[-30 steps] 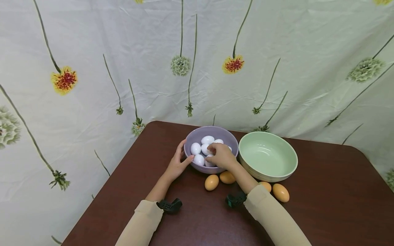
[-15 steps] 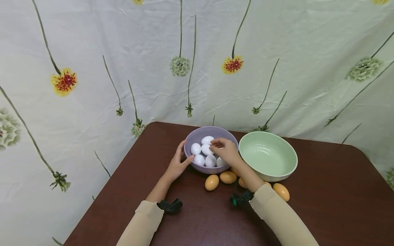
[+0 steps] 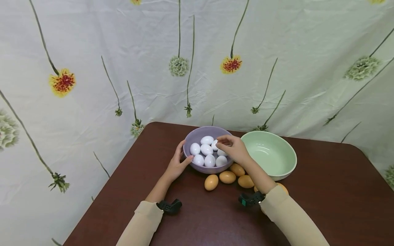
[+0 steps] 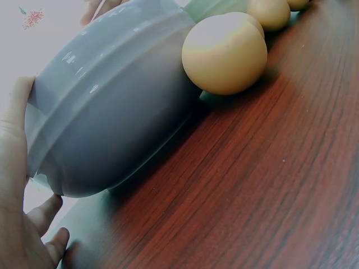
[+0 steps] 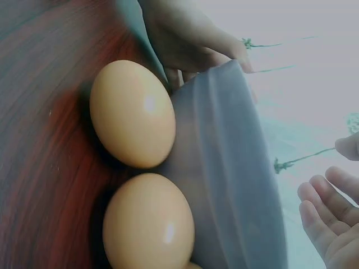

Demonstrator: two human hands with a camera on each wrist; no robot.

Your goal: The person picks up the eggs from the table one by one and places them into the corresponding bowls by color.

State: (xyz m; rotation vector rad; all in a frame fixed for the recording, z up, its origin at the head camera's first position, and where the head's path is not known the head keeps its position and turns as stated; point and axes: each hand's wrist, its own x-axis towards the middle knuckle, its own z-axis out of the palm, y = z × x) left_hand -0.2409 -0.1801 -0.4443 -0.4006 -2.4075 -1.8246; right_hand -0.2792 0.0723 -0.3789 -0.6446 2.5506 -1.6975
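A purple bowl (image 3: 212, 169) on the dark wooden table holds several white eggs (image 3: 207, 149). My left hand (image 3: 176, 165) grips its left side, the thumb on the near rim and the fingers around the outer wall. Over the bowl's right part is my right hand (image 3: 236, 150), palm down with curved fingers, its fingertips at a white egg (image 3: 215, 145). In the right wrist view, nothing shows between the thumb and fingers of the right hand (image 5: 336, 216). Brown eggs (image 5: 133, 114) lie against the bowl's outside; one brown egg (image 4: 224, 53) looms large in the left wrist view.
A pale green bowl (image 3: 271, 153) stands right beside the purple one, partly behind the right forearm. More brown eggs (image 3: 227, 177) lie in a loose row before both bowls, some covered by that forearm. A flower-printed cloth (image 3: 138, 51) hangs behind the table.
My right hand has drawn rightward across the purple bowl, uncovering more white eggs inside and more brown eggs in front. My left hand keeps its grip in the same place.
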